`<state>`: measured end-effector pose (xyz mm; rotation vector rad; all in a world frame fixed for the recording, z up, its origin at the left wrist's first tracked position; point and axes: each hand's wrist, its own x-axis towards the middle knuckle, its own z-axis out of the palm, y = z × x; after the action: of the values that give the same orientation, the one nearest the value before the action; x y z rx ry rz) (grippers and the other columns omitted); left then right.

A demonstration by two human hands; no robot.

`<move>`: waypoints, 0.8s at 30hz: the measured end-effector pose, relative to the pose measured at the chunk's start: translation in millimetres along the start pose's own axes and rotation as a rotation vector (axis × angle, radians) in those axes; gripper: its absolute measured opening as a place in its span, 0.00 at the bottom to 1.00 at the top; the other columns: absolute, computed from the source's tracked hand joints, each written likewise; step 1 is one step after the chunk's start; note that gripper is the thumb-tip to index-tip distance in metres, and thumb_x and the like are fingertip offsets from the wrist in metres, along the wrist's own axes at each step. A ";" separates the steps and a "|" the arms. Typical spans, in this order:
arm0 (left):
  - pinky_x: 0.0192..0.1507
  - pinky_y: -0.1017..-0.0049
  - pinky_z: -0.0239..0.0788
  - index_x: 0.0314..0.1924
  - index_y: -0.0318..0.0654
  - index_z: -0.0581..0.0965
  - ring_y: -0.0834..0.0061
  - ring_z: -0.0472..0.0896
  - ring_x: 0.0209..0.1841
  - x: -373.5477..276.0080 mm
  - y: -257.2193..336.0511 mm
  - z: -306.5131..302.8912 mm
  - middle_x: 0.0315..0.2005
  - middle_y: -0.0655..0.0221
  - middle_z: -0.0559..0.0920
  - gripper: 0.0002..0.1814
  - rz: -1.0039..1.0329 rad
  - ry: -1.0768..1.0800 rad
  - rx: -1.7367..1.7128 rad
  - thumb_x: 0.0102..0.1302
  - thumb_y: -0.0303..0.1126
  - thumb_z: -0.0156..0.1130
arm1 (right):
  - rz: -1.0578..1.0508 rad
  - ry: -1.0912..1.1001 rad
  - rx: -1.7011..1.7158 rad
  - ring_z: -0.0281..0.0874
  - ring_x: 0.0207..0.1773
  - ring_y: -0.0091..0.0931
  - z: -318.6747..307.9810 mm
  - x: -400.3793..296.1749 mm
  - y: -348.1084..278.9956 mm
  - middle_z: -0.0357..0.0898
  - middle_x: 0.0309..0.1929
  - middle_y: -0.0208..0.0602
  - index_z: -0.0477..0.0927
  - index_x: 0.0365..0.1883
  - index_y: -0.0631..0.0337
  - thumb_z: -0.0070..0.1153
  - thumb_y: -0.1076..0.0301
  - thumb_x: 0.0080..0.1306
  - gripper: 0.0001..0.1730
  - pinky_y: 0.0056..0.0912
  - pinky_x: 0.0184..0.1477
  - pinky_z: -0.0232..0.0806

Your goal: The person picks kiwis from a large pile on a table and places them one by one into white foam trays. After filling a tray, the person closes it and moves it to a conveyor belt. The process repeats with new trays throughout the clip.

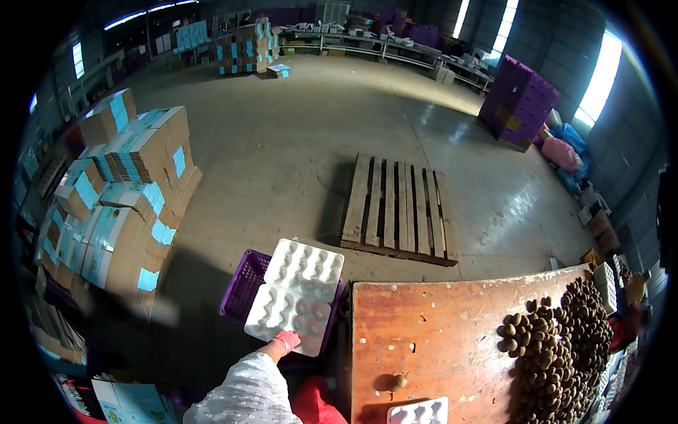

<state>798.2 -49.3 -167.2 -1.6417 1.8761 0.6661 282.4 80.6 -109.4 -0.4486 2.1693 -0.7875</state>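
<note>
My left hand (286,342), in a pink glove below a white dotted sleeve, is at the near edge of a white moulded foam fruit tray (288,312). Its fingers seem to close on that edge. The tray lies over a purple plastic crate (243,289), left of the wooden table. My right hand is out of view. On the table (450,328), a single kiwifruit (399,382) lies near the front, just beyond a smaller white tray (418,412). A large heap of kiwifruit (561,344) covers the table's right side.
Beyond the table a wooden pallet (400,209) lies on the concrete floor. Stacked flattened cartons (132,212) rise at left. Purple crates (519,100) stand at back right, near bags (560,153) by the wall. Someone in red (625,328) is beyond the heap, at the right edge.
</note>
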 end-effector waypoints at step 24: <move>0.52 0.68 0.71 0.45 0.44 0.76 0.64 0.73 0.55 -5.2 2.1 -21.5 0.49 0.66 0.75 0.16 -0.081 -0.031 -0.023 0.56 0.22 0.55 | 0.241 -0.003 0.009 0.68 0.26 0.21 -113.5 -18.0 88.3 0.70 0.28 0.27 0.70 0.41 0.59 0.58 0.57 0.62 0.18 0.27 0.24 0.69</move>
<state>794.8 -60.0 -148.0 -1.7029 1.7763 0.6772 201.7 200.7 -99.8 -0.1783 2.1652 -0.6621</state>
